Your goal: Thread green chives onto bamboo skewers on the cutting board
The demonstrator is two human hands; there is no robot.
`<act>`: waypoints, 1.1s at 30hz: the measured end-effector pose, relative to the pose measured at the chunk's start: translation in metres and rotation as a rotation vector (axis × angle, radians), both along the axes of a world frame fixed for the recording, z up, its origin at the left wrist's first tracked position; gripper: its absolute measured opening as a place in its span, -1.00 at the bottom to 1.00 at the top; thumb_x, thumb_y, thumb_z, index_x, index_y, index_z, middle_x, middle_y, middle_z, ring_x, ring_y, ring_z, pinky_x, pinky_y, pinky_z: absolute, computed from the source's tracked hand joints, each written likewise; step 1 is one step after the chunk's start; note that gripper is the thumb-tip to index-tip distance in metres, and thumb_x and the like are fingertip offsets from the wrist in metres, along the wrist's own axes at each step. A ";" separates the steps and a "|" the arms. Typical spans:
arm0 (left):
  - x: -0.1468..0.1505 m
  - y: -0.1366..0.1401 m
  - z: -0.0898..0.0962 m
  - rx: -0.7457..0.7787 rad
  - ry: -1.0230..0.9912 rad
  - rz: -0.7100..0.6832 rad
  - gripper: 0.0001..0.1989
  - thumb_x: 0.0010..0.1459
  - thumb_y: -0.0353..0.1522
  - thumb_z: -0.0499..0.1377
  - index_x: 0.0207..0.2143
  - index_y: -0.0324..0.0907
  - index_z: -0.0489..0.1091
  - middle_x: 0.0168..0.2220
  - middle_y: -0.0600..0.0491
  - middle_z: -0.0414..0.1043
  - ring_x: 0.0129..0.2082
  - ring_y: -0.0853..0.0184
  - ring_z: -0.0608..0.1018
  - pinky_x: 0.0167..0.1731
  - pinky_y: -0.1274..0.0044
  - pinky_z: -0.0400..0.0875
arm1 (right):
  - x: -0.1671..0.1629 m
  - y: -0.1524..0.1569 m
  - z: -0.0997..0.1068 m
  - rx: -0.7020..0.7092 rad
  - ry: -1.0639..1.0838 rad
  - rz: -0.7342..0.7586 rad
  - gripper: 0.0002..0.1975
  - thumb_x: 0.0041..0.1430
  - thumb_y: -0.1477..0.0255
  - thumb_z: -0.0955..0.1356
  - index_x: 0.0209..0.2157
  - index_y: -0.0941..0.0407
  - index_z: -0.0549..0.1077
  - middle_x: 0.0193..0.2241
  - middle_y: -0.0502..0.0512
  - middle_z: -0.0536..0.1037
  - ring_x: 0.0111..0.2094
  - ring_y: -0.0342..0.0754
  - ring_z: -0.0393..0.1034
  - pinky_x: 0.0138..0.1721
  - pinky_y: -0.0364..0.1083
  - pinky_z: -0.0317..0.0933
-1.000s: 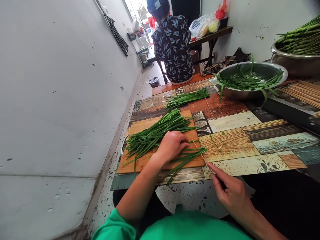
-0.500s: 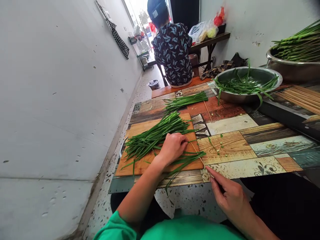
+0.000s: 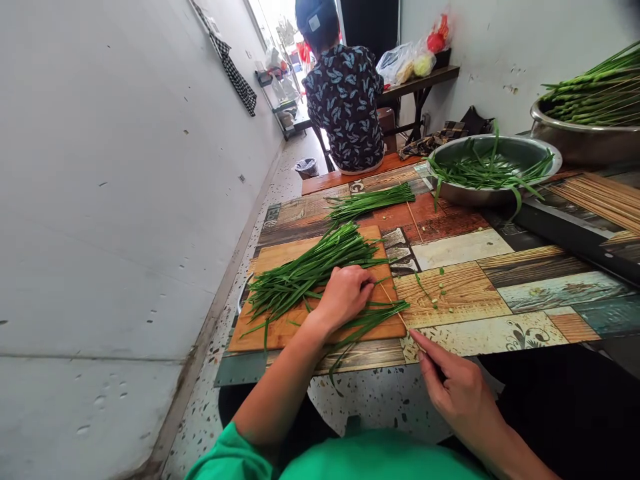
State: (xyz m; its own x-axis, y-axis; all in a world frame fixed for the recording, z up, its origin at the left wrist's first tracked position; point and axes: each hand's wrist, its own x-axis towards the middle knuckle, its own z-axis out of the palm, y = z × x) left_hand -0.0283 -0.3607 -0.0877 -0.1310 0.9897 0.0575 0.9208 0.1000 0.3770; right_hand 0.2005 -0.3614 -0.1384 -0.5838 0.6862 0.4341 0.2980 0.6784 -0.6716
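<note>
Between the thumb and fingers of my right hand (image 3: 457,383) is the lower end of a thin bamboo skewer (image 3: 387,295), which points up and left over the board's edge. A small bunch of garlic chives (image 3: 370,320) lies across the skewer, with its cut ends to the right and its leaves trailing over the table edge. My left hand (image 3: 347,293) is closed above the cutting board (image 3: 275,253); a green stem end shows at its fingertips, near the skewer's tip. Beside it, a large pile of garlic chives (image 3: 315,267) covers the board.
Another chive bunch (image 3: 373,202) lies behind the board, by a second skewer (image 3: 414,221). At right are a steel bowl (image 3: 450,193) of chives, a large knife (image 3: 575,237), loose skewers (image 3: 605,200) and a deeper basin (image 3: 575,140) of green stalks. A person (image 3: 345,107) sits beyond the table.
Both hands hold almost the same pose. The whole view has shifted slightly left, and the right hand with the skewer is a touch closer to the board.
</note>
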 end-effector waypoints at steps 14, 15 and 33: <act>0.001 -0.050 -0.004 0.221 0.018 0.146 -0.77 0.23 -0.27 0.08 -0.17 -0.16 0.47 -0.15 -0.02 0.53 -0.13 0.25 0.50 -0.13 0.39 0.25 | -0.021 0.012 -0.003 -0.084 -0.121 -0.075 -0.61 0.19 0.44 0.19 -0.06 0.24 0.51 -0.31 0.18 0.64 -0.45 -0.04 0.54 -0.48 -0.17 0.37; 0.002 -0.057 -0.005 0.211 0.015 0.129 -0.71 0.20 -0.21 0.12 -0.10 -0.16 0.44 -0.10 -0.04 0.51 -0.09 0.23 0.49 -0.12 0.38 0.25 | -0.020 0.010 -0.002 -0.076 -0.108 -0.072 -0.61 0.19 0.44 0.20 -0.06 0.24 0.52 -0.31 0.18 0.64 -0.44 -0.05 0.55 -0.46 -0.17 0.38; -0.029 -0.137 0.008 0.154 -0.005 0.303 -0.79 0.24 -0.34 0.04 -0.31 -0.13 0.48 -0.25 0.05 0.57 -0.19 0.30 0.53 -0.10 0.35 0.15 | -0.010 0.000 0.060 0.507 0.039 -0.136 -0.67 0.26 0.48 0.24 0.01 0.18 0.46 -0.21 0.19 0.62 -0.46 -0.12 0.55 -0.47 -0.23 0.37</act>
State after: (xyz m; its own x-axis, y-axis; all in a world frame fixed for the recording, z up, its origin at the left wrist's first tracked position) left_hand -0.0577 -0.4980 -0.0797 -0.4187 0.8853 0.2023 0.8560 0.3105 0.4133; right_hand 0.1908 -0.3611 -0.0789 -0.4807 0.4524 0.7512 0.3869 0.8782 -0.2812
